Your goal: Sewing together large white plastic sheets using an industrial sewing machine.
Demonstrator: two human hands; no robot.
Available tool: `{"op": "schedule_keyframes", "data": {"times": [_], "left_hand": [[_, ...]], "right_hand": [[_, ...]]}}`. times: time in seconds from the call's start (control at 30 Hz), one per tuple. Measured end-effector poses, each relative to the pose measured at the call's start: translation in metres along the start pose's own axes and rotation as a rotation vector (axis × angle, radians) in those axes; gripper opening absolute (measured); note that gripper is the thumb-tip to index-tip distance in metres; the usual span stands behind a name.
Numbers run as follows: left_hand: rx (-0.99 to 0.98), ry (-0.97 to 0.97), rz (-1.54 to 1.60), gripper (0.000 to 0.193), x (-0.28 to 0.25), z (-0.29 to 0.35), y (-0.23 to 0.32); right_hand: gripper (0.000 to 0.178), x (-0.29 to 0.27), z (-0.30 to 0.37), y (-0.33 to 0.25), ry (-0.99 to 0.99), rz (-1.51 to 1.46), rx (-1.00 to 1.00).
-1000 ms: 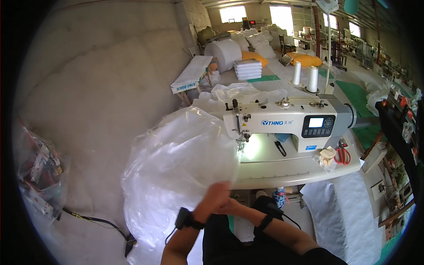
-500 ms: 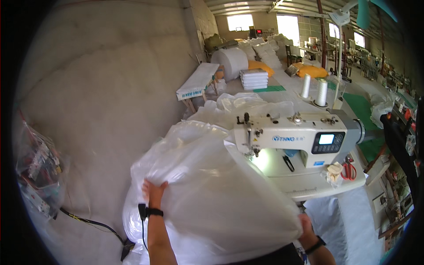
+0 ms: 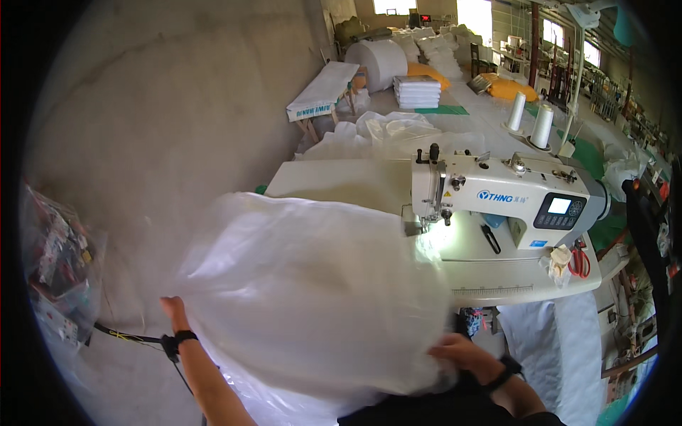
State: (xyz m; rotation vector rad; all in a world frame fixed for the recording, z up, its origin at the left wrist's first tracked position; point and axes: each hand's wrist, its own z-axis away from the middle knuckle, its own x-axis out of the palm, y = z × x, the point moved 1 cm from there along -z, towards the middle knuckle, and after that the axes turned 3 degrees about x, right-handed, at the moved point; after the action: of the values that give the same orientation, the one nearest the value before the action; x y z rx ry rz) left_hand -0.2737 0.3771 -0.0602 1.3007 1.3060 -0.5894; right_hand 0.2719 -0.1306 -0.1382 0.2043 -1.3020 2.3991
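Note:
A large white plastic sheet [image 3: 312, 284], glossy and partly see-through, spreads across my front and is smeared by motion. My left hand [image 3: 174, 312] is at its far left side with the fingers closed on the edge. Near my body, my right hand [image 3: 465, 355] pinches the lower right edge between thumb and fingers. The sheet's far right part lies close to the needle area of a white sewing machine [image 3: 504, 192], whose lamp is lit. Between the sheet's far edge and the wall, the pale tabletop [image 3: 341, 177] shows.
Red-handled scissors [image 3: 580, 263] and a black thread snipper [image 3: 491, 239] lie by the machine. Two thread cones [image 3: 541, 128] stand behind it. More crumpled white sheeting [image 3: 391, 131] lies beyond the table. At left are a wall [image 3: 170, 106] and a hanging clear bag [image 3: 60, 263].
The sheet has been drawn off the far tabletop toward me and flattened. My left hand moved left and closed on the edge; my right hand shifted slightly left. The view tilted down.

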Motion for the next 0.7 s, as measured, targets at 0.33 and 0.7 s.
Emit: {"op": "schedule_keyframes", "data": {"times": [0.33, 0.7], "left_hand": [[1.006, -0.215, 0.053, 0.064, 0.032, 0.183, 0.247], [0.92, -0.31, -0.077, 0.063, 0.066, 0.215, 0.288]], "right_hand": [[0.03, 0.122, -0.064, -0.017, 0.022, -0.101, 0.039], [0.045, -0.059, 0.061, 0.073, 0.481, -0.281, -0.416]]}}
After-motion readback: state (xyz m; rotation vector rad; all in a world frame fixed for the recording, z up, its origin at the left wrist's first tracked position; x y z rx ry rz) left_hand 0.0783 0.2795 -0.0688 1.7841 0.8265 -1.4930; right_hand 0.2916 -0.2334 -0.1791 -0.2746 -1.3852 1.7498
